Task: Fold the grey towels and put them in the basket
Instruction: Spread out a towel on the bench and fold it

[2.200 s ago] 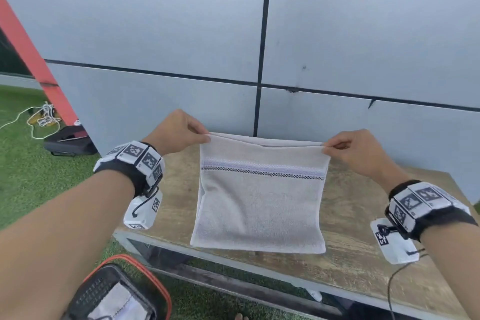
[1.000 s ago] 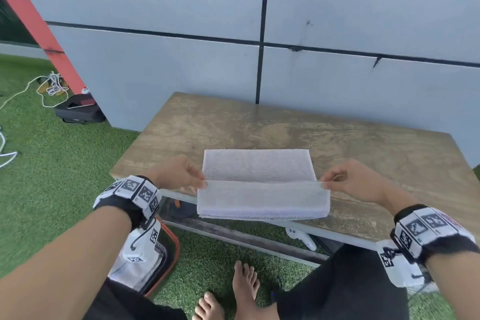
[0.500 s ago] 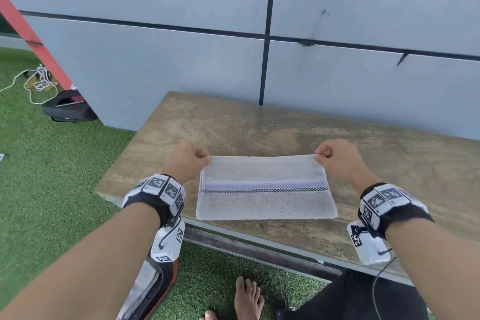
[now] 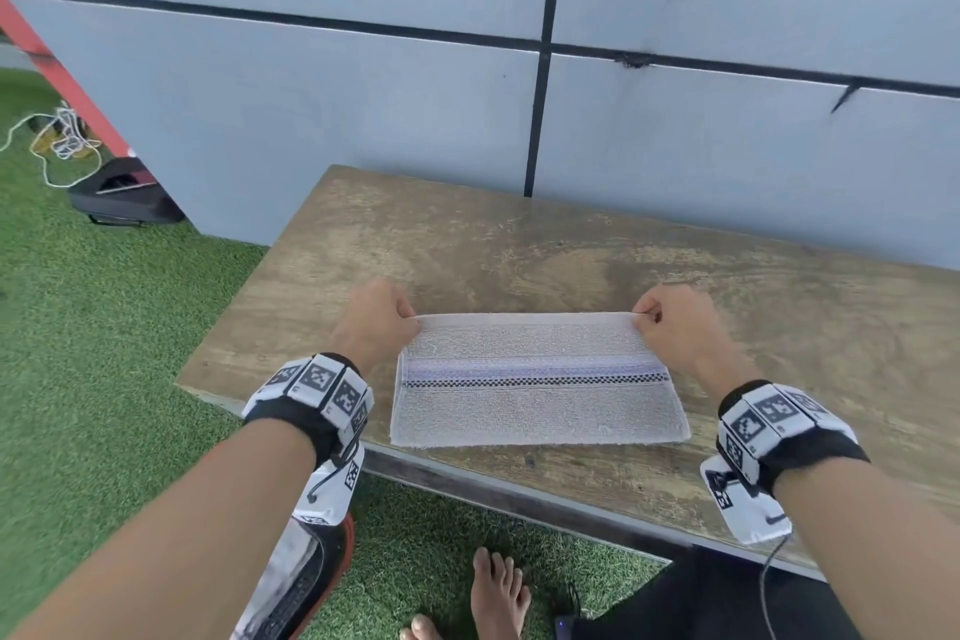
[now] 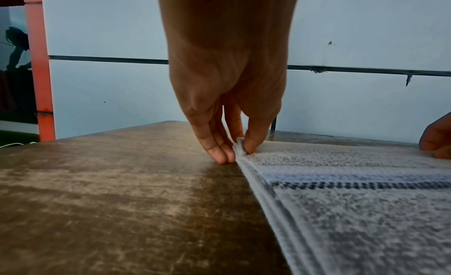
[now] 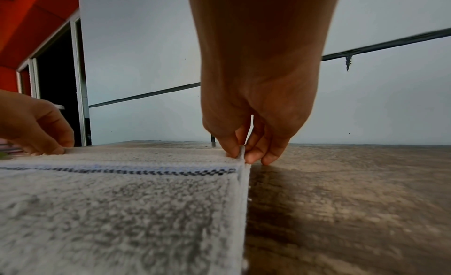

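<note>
A grey towel (image 4: 537,382) with a blue and black checked stripe lies folded flat near the front edge of the wooden table (image 4: 571,255). My left hand (image 4: 382,322) pinches its far left corner (image 5: 239,147) between thumb and fingers. My right hand (image 4: 670,325) pinches the far right corner (image 6: 241,152) the same way. Both hands sit low, with fingertips touching the tabletop. The basket (image 4: 317,582), black with an orange rim, stands on the grass below my left forearm, mostly hidden.
A grey panelled wall (image 4: 467,94) runs right behind the table. On the grass at the left lie a black case (image 4: 124,198) and tangled white cables (image 4: 57,140) beside a red post (image 4: 57,68). My bare feet (image 4: 493,598) are under the table's front edge.
The towel, held hanging in the air, was laid on the table and folded over away from me. Both hands carried its edge to the far side and now pinch the far corners.
</note>
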A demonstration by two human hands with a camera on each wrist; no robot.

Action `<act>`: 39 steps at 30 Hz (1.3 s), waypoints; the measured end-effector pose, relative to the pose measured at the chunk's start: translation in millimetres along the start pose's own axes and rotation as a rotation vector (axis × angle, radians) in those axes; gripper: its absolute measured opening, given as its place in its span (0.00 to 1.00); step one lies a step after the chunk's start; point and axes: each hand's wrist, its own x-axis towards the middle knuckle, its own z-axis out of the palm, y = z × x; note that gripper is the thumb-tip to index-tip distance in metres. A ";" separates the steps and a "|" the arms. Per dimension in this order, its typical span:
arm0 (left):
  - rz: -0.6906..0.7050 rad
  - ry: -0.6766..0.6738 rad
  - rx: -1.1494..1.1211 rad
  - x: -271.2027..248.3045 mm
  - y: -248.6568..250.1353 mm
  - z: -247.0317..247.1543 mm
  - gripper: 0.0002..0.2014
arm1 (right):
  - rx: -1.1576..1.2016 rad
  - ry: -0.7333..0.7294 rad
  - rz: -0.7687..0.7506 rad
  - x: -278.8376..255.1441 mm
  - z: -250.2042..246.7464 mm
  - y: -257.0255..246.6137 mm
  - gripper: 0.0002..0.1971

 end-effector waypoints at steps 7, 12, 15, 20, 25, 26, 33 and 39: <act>-0.013 0.002 0.069 -5.9 -1.0 2.3 0.02 | -0.051 0.025 0.007 -5.4 5.2 0.8 0.05; 0.014 -0.052 0.168 -18.8 5.4 1.9 0.06 | -0.081 -0.029 0.073 -20.7 7.7 0.0 0.10; 0.065 -0.132 0.142 -28.0 5.6 2.6 0.24 | -0.108 -0.095 0.090 -29.2 4.9 0.4 0.15; 0.066 -0.106 0.094 -42.0 13.4 -16.8 0.14 | -0.051 -0.092 0.013 -41.7 -21.9 -8.6 0.11; 0.195 0.155 -0.033 -54.7 36.9 -70.7 0.03 | 0.114 0.256 -0.206 -48.1 -72.3 -22.2 0.08; 0.229 0.229 -0.060 -59.6 38.7 -79.6 0.02 | 0.185 0.343 -0.249 -50.6 -78.7 -22.6 0.07; 0.370 0.267 -0.163 -101.9 -1.1 -60.7 0.08 | 0.314 0.354 -0.309 -94.9 -51.7 6.3 0.09; 0.102 -0.033 -0.036 -113.3 -43.1 11.9 0.17 | 0.280 0.051 -0.072 -143.6 10.1 38.7 0.11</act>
